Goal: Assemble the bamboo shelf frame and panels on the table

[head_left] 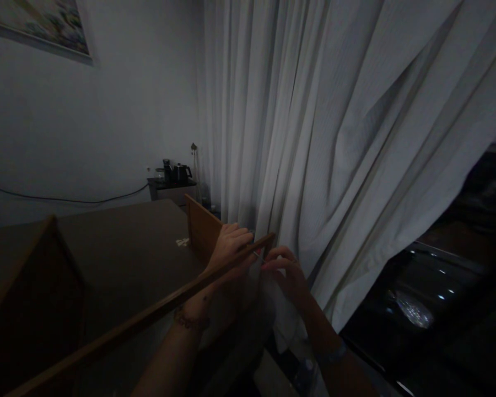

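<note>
My left hand (230, 242) is curled over the corner of a wooden rail (157, 310) that edges a dark brown desk, with the fingers bent. My right hand (284, 271) sits just to its right, fingertips pinched on a thin pale needle-like object (258, 257) between the two hands. White cloth (278, 309) hangs below both hands and merges with the long white curtain (334, 138) behind them. The room is dim, so what the left fingers grip is unclear. A beaded bracelet circles my left wrist and a band my right wrist.
The dark desk top (124, 248) stretches left, with a wooden side panel (33, 286) at its near end. A kettle and cups (174, 173) stand on a small cabinet by the wall. A picture (37, 25) hangs upper left. A dark window (446, 286) shows right.
</note>
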Demonstrator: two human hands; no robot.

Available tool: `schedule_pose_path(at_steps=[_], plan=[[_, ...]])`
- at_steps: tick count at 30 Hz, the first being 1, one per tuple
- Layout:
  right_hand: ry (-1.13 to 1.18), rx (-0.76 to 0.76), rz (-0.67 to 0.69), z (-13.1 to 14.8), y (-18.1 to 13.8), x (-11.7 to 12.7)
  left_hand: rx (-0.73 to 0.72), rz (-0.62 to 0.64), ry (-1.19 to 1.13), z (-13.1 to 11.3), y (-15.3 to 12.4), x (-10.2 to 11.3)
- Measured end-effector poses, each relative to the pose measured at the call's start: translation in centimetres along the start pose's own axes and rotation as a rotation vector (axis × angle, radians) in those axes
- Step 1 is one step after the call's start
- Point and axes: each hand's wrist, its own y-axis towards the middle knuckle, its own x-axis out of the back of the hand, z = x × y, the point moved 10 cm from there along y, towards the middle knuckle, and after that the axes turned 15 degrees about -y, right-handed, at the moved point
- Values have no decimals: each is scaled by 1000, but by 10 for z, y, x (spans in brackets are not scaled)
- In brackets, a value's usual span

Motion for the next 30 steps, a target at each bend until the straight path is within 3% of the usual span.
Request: schedule_pose_path(at_steps=[10, 19, 30], plan=[[130, 15, -67, 4, 4, -4, -36, -33, -10, -2, -1, 1], [216, -98, -37, -3, 2, -16, -16, -22, -3, -3, 1, 3], [408, -157, -139, -1, 2, -16, -37, -11, -19, -7, 2, 3]])
